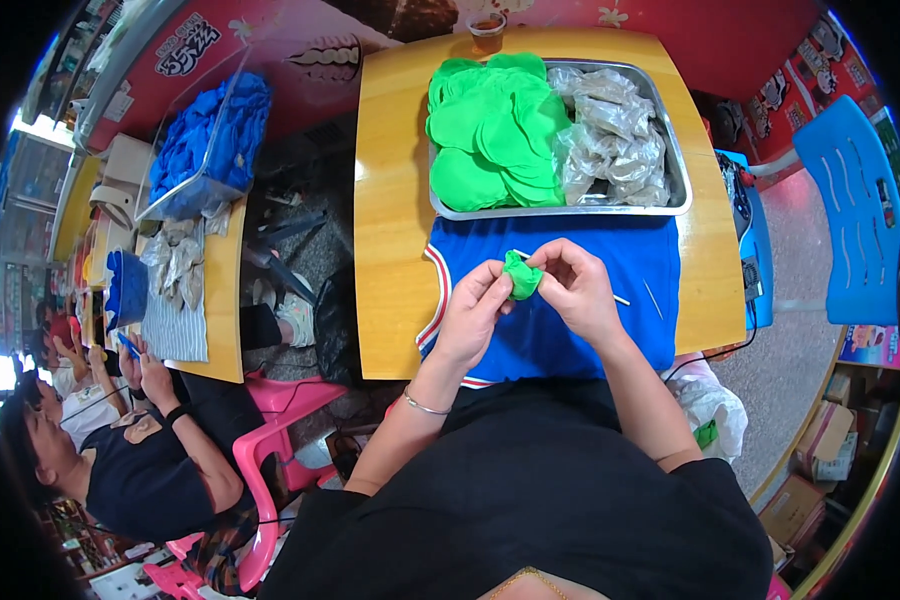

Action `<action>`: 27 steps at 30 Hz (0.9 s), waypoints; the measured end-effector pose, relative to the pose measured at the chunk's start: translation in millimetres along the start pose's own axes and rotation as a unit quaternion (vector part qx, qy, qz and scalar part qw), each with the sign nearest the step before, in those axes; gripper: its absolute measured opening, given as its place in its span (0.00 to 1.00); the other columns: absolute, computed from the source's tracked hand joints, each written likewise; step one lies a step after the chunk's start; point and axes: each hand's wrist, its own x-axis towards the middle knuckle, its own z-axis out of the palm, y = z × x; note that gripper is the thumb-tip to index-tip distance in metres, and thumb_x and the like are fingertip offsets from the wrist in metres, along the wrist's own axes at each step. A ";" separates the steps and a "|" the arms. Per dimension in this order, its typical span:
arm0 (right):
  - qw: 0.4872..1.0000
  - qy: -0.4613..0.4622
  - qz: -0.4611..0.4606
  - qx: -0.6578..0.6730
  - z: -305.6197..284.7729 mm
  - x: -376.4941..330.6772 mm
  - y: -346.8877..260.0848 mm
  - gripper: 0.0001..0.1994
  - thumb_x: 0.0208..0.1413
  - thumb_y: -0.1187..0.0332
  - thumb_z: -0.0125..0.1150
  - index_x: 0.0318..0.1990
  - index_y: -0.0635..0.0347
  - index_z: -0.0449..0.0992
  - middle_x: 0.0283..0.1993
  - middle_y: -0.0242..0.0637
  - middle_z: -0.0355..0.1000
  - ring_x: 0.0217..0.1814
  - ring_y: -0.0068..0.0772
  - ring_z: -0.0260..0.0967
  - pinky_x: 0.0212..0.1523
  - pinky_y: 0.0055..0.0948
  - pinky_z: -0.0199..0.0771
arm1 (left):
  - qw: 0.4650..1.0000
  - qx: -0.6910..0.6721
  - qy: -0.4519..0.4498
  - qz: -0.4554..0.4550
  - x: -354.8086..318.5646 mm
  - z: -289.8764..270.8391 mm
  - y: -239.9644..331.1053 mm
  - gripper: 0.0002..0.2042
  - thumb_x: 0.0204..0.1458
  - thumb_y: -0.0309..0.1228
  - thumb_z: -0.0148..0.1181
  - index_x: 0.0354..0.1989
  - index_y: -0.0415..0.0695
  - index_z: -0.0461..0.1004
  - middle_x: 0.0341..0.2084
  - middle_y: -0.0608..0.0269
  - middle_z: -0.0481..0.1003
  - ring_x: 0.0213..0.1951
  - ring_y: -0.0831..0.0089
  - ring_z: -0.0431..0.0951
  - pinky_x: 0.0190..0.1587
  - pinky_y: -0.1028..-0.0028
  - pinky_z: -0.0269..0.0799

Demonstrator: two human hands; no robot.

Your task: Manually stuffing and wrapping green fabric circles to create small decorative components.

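Both hands hold one small green fabric piece (521, 277) above a blue cloth (570, 300) spread on the yellow table (390, 200). My left hand (473, 310) pinches its left side and wears a thin bracelet at the wrist. My right hand (575, 285) pinches its right side with the fingertips. Behind them a metal tray (678, 180) holds a heap of green fabric rounds (495, 130) on the left and clear plastic bags (615, 135) on the right.
A cup of brown drink (486, 30) stands at the table's far edge. Thin sticks (652, 298) lie on the blue cloth. A person in black (140, 450) works at a second table (225, 300) with blue fabric (210, 140). A blue chair (855, 210) stands to the right.
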 end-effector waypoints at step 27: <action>0.969 -0.176 0.119 0.129 -15.9 11.4 -22.9 0.06 0.51 0.69 0.60 0.34 0.58 0.70 0.29 0.25 0.68 0.30 0.13 0.63 0.32 0.15 0.63 | 0.998 0.000 -0.056 0.036 -7.4 -8.1 -1.0 0.10 0.53 0.29 0.56 0.44 0.43 0.71 0.40 0.65 0.74 0.44 0.76 0.72 0.52 0.72 0.63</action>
